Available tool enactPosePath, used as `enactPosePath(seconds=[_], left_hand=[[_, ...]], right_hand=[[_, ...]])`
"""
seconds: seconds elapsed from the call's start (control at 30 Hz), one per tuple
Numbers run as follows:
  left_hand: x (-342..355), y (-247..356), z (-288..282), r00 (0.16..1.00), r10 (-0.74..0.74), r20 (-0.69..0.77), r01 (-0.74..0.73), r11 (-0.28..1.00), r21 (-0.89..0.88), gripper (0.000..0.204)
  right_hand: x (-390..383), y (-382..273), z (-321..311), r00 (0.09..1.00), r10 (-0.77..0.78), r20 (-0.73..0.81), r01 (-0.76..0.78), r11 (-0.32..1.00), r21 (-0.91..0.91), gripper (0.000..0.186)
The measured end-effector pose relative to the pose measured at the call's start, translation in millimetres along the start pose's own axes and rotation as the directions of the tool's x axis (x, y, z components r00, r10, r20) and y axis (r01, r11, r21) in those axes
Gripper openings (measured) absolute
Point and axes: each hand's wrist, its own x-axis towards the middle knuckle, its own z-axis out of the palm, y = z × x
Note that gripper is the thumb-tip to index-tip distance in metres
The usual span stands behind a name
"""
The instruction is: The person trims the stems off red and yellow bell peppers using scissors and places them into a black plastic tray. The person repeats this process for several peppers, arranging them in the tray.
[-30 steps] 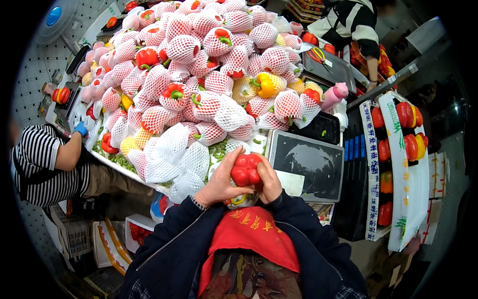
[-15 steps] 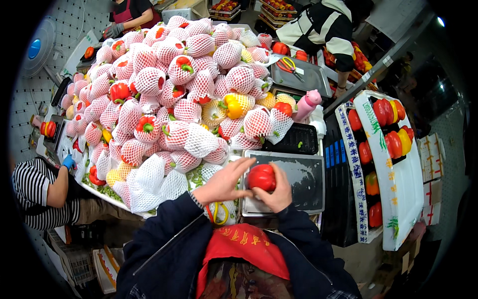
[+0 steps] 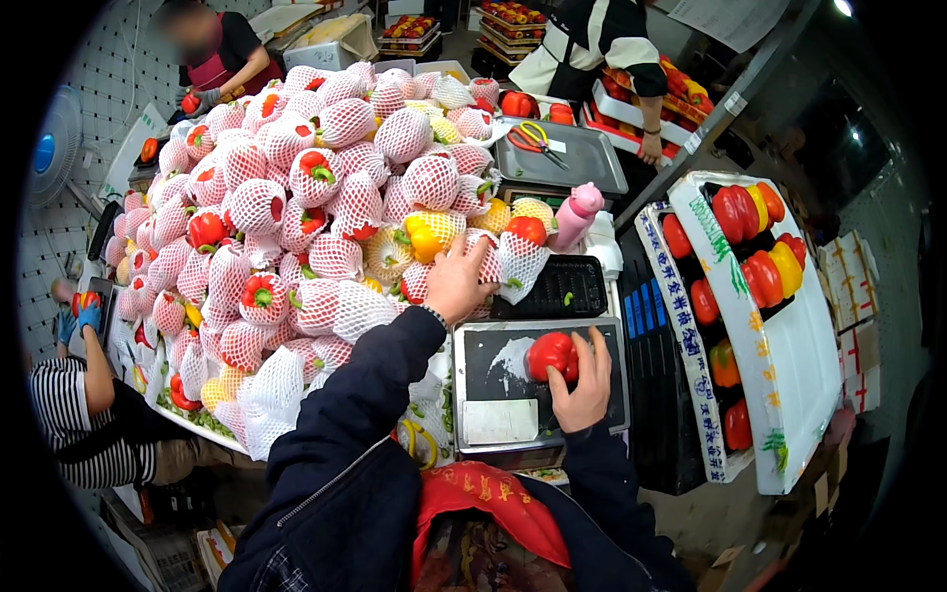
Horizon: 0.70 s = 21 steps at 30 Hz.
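My right hand [image 3: 584,393] has thumb and fingers around the right side of a bare red bell pepper [image 3: 549,356], over the dark plate of a flat scale [image 3: 607,345]. My left hand [image 3: 458,283] reaches onto the large pile of bell peppers in white foam net sleeves [image 3: 258,205]. Its fingers are stretched apart beside a netted pepper [image 3: 486,259], just below a yellow bell pepper [image 3: 424,237]. Whether its fingertips touch the netted pepper is unclear. A pale rectangular patch [image 3: 501,421] shows on the scale's near left part.
Behind the scale are a black tray [image 3: 564,284], a pink bottle [image 3: 577,217] and scissors [image 3: 538,140] on another scale. Yellow-handled scissors [image 3: 419,446] lie near my left sleeve. A white foam box [image 3: 779,345] with peppers stands right. Co-workers are at the left, far left and far right.
My left hand has left the red bell pepper and moved up onto the pile. My right hand has shifted right with the pepper. The view has shifted slightly.
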Motion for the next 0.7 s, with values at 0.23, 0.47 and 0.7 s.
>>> enactPosePath(seconds=[0.23,0.47,0.7], left_hand=[[-19,-30,-9,0.994,-0.095,0.059,0.092,0.406,-0.909,0.066],[-129,-35,-26,0.976,-0.030,0.215,0.188,-0.379,-0.906,0.053],[-195,-50,-39,0.947,-0.241,0.215,0.109,-0.387,-0.916,0.050]], right_hand=[[2,-42,3,0.994,-0.109,-0.031,0.113,0.948,0.296,0.052],[12,-69,70,0.947,-0.078,0.311,-0.206,0.595,0.777,0.087],[-10,-113,89,0.956,-0.181,0.230,-0.022,0.741,0.671,0.043]])
